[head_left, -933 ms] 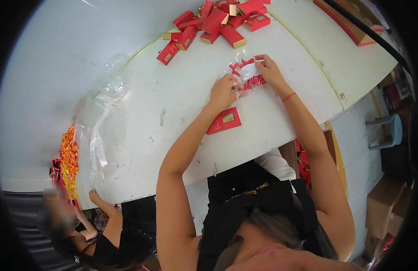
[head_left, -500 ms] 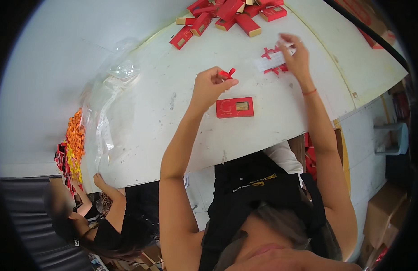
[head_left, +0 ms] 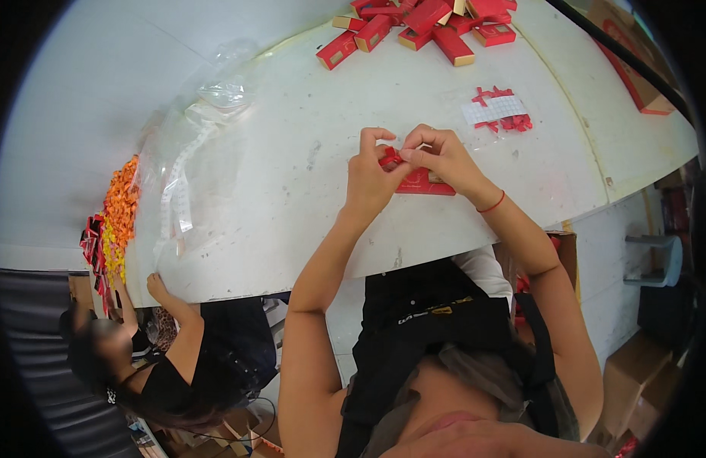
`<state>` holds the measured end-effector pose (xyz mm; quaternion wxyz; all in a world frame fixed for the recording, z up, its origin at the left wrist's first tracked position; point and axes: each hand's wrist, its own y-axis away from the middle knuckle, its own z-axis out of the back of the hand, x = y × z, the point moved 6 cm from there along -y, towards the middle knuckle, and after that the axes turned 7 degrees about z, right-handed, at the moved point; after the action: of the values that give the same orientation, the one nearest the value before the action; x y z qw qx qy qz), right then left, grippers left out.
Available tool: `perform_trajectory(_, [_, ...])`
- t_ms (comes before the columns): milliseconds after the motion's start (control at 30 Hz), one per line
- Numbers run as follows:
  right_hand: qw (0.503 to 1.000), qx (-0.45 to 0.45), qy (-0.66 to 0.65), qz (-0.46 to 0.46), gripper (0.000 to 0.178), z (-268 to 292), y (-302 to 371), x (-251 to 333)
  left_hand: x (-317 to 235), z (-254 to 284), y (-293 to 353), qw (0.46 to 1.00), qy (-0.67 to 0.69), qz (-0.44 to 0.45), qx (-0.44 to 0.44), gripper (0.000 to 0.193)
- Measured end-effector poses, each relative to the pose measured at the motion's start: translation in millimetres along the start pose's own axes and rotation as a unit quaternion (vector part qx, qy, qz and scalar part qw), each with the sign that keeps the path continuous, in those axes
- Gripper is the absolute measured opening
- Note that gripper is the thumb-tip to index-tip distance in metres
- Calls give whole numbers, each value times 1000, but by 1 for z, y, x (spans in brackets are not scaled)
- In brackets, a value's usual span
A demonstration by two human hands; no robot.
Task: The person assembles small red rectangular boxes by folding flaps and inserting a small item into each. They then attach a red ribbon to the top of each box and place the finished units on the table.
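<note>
My left hand (head_left: 370, 179) pinches a small red ribbon bow (head_left: 390, 157) above the table. Against it come the closed thumb and fingertips of my right hand (head_left: 446, 162); whether they grip the bow or some small piece on it is too fine to make out. Just under my fingers lies a flat red box (head_left: 423, 184) with a gold-coloured window, partly covered by both hands. Farther right, a white sheet of small squares (head_left: 496, 110) rests on several red bows (head_left: 517, 122) with clear plastic around them.
Red boxes with gold ends (head_left: 437, 34) are heaped at the table's far edge. Clear plastic bags (head_left: 193, 145) lie on the left. Orange and yellow pieces (head_left: 120, 206) are piled beyond them, near another person (head_left: 181, 336). A carton (head_left: 635, 57) stands at the far right.
My right hand has moved left from the white sheet to meet my left hand at the bow. Both hands are now over the red box. The view has shifted slightly.
</note>
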<state>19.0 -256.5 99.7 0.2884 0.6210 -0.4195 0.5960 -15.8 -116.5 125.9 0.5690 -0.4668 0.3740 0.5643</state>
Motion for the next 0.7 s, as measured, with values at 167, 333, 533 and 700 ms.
perform_trajectory(167, [999,33,-13,-10,14,12,-8,-13,14,15,-3,994,39,55,85,19])
perform_trajectory(333, [998,69,3,-7,13,6,-9,-17,30,16,-10,981,98,147,85,12])
perform_trajectory(533, [999,18,18,-22,12,-5,-7,2,37,18,-6,967,155,189,63,12])
perform_trajectory(700, [996,53,74,-10,11,1,-10,-1,42,15,-6,971,90,199,95,12])
